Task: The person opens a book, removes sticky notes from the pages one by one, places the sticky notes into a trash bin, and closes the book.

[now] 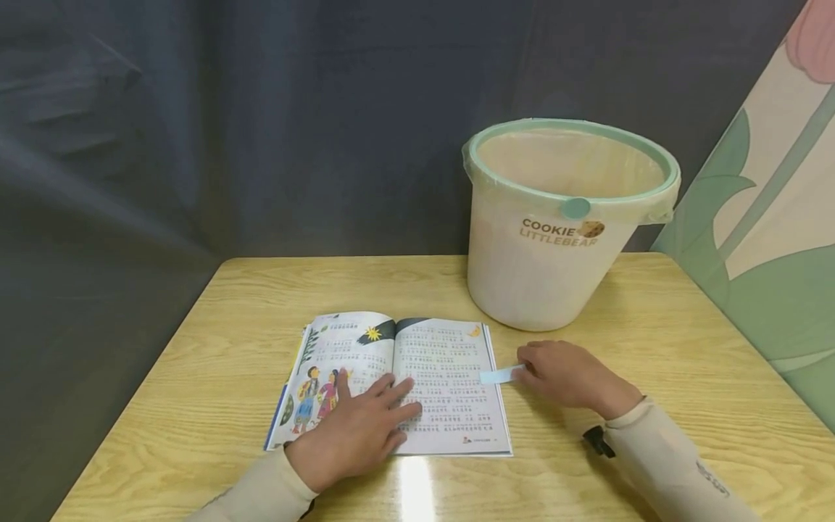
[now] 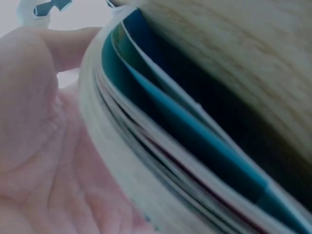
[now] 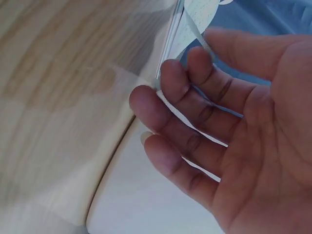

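Note:
An open picture book (image 1: 450, 417) lies on the wooden table, with printed text and a drawing of two figures on its pages. My left hand (image 1: 355, 438) rests across the lower middle of the spread, fingers spread over the inner fold. In the left wrist view, the curved page edges (image 2: 136, 126) run beside the palm. At the book's right edge my right hand (image 1: 567, 373) pinches a pale blue paper strip (image 1: 497, 375) between thumb and index finger. The strip's far end overlaps the right page. The right wrist view shows the strip (image 3: 197, 30) edge-on at the fingertips.
A tall white bin (image 1: 535, 268) with a mint-green rim and a clear liner stands on the table (image 1: 215, 362) behind my right hand. A dark curtain (image 1: 326, 130) hangs behind the table. A wall with a painted flower (image 1: 783, 181) is at the right.

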Tool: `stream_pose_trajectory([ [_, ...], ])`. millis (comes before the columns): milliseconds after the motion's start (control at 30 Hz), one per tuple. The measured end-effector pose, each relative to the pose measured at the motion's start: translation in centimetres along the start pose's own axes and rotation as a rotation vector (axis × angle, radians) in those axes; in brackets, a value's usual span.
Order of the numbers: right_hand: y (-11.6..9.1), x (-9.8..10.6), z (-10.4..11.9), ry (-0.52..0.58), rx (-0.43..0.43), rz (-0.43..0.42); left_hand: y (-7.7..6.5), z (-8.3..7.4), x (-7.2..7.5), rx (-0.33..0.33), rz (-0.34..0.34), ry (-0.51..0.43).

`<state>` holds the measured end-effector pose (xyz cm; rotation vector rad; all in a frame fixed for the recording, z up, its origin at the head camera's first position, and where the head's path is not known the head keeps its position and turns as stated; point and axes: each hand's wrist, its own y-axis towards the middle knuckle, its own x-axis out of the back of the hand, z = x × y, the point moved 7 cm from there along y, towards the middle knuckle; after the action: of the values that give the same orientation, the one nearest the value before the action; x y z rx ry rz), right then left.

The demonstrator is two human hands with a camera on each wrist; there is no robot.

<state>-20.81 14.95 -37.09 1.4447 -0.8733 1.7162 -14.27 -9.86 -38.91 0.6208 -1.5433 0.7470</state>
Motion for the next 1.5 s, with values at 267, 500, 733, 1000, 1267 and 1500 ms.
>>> stream_pose_trajectory([
  [267,-0.1,0.5,0.9,-0.016,0.029,-0.026,0.1,0.0,-0.1,-0.004,-0.027,0.037],
  [500,-0.3,0.5,2.2,-0.031,0.046,-0.041,0.0,-0.2,-0.1,0.001,-0.009,0.056],
  [733,-0.5,0.5,4.2,-0.092,0.114,-0.063,-0.1,-0.3,-0.1,-0.003,-0.02,0.094],
  [1000,-0.6,0.6,5.1,-0.121,0.134,-0.069,-0.1,-0.4,0.0,-0.007,-0.027,0.118],
  [1267,-0.9,0.9,5.3,-0.127,0.129,-0.081,0.0,-0.6,0.0,-0.012,-0.041,0.132],
  [1500,-1.0,1.0,5.7,-0.133,0.163,-0.071,-0.1,-0.7,0.1,-0.022,-0.06,0.159],
])
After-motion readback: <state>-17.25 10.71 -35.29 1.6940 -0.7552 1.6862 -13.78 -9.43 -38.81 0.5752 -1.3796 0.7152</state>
